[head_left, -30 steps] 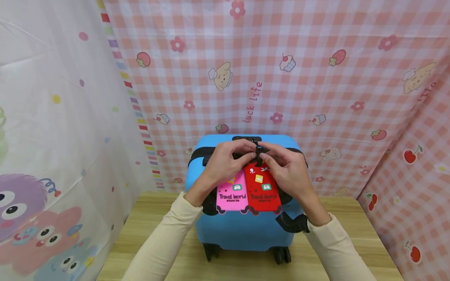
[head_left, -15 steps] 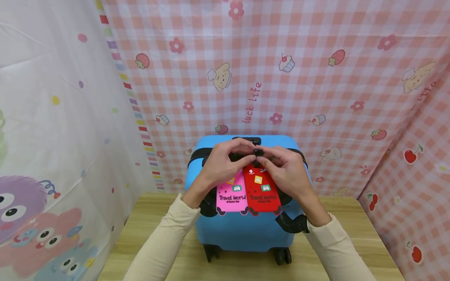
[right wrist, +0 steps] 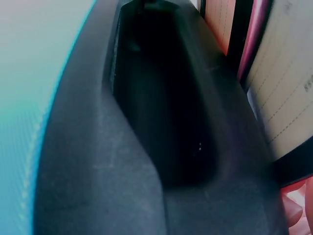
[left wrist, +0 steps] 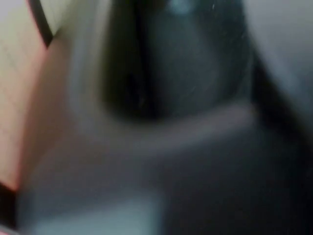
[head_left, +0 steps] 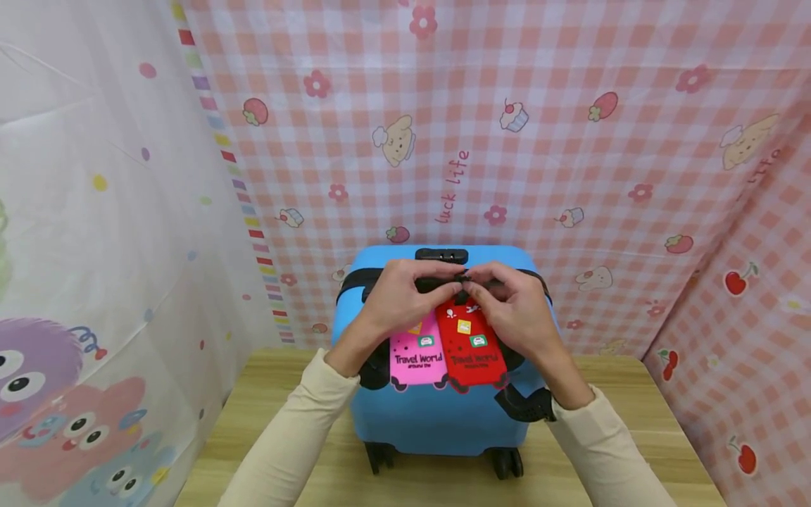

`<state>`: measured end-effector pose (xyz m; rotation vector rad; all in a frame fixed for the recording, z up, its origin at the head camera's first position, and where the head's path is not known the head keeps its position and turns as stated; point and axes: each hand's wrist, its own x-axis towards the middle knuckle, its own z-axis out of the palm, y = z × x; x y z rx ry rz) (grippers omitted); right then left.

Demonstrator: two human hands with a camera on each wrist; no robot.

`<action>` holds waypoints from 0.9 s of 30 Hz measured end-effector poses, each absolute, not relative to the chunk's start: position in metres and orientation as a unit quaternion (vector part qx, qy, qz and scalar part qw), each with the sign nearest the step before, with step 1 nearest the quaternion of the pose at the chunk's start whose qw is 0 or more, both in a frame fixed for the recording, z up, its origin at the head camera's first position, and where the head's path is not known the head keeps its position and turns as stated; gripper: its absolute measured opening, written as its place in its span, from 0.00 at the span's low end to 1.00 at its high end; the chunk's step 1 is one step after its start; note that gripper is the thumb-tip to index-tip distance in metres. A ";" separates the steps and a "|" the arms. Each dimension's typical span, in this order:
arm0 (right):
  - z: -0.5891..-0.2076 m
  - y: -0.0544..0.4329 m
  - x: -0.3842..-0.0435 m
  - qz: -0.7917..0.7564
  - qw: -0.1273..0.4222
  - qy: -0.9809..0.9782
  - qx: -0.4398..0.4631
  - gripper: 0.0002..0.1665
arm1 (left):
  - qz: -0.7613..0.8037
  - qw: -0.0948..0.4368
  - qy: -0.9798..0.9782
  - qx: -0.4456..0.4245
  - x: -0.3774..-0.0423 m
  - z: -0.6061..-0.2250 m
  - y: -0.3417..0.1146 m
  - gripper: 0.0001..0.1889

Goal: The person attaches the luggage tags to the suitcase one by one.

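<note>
A blue suitcase (head_left: 443,422) stands upright on its wheels, with a black carry handle (right wrist: 232,132) filling much of the right wrist view. Over its front hang a pink luggage tag (head_left: 417,365) and a red luggage tag (head_left: 474,345), side by side. My left hand (head_left: 403,299) and right hand (head_left: 522,306) meet above the tags, thumbs and index fingertips pinching a small black tag strap (head_left: 462,292) between them. Fingers cover most of the strap and its fastening. Dark, blurred handle parts fill the left wrist view.
A black luggage strap (head_left: 361,278) runs around the suitcase, behind a combination lock (head_left: 441,255) on top. The wooden table (head_left: 279,408) carries the suitcase. A pink checked cloth (head_left: 355,155) hangs close behind, and a white printed cloth (head_left: 127,246) on the left.
My index fingertips have come down nearer the thumbs, around the black tag strap, which stood up more between them before. The combination lock shows more fully now. Suitcase and tags stay put.
</note>
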<state>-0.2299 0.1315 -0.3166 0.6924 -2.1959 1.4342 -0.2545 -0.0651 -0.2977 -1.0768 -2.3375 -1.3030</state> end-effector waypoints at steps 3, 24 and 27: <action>-0.316 0.132 -0.229 0.525 0.205 -0.788 0.249 0.08 | -0.416 0.138 -0.817 -0.376 -0.253 -0.295 -0.065 0.17; -0.315 0.136 -0.228 0.576 0.171 -0.766 0.228 0.07 | -0.420 0.234 -0.802 -0.355 -0.245 -0.302 -0.054 0.15; -0.315 0.136 -0.227 0.570 0.177 -0.769 0.230 0.06 | -0.423 0.232 -0.803 -0.351 -0.245 -0.301 -0.054 0.14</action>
